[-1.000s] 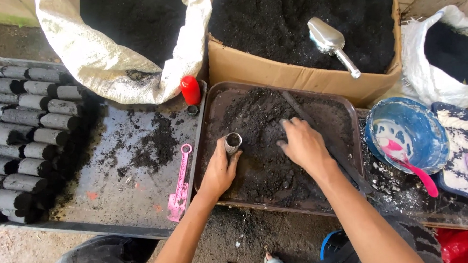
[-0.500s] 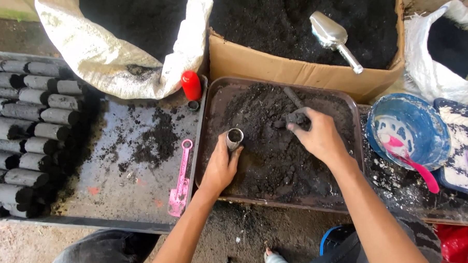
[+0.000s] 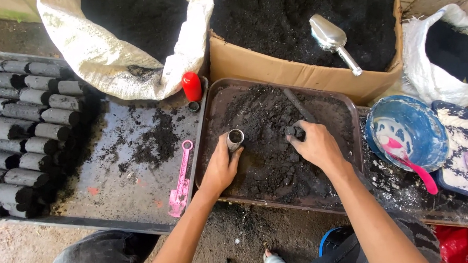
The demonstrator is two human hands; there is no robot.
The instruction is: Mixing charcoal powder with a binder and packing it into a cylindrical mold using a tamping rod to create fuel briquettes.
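Left hand [image 3: 221,168] wrapped around a small metal tube [image 3: 235,138], fingers curled to its sides, thumb on the near side; tube upright, open end up, standing in the black mix near the left-centre of the tray [image 3: 206,148]. Right hand [image 3: 317,144] closed over a dark lump [image 3: 294,130] of the same mix, fingertips pinched on it, just right of the tube and apart from it. Thin dark rod [image 3: 298,105] lying slantwise in the mix just beyond the right hand, its near end hidden by the fingers; whether touched, cannot tell.

Tray brown, rectangular, loosely filled with black powder, heaped toward the far side. Beyond it, a cardboard box [image 3: 273,68] full of black powder with a metal scoop [image 3: 332,40] lying on top. Left of the box, an open white sack [image 3: 123,73] of dark material. Red cap-shaped piece [image 3: 192,86] standing at the tray's far left corner. Dark metal sheet [image 3: 116,187] left of the tray, scattered with black powder; pink flat tool [image 3: 179,181] lying on it just beside the tray's edge. Rows of black cylinders [image 3: 26,128] stacked at the far left. To the right, a blue bowl [image 3: 425,125] smeared white with a pink spoon [image 3: 414,164] in it; second white bag [image 3: 438,52] of black powder behind the bowl.
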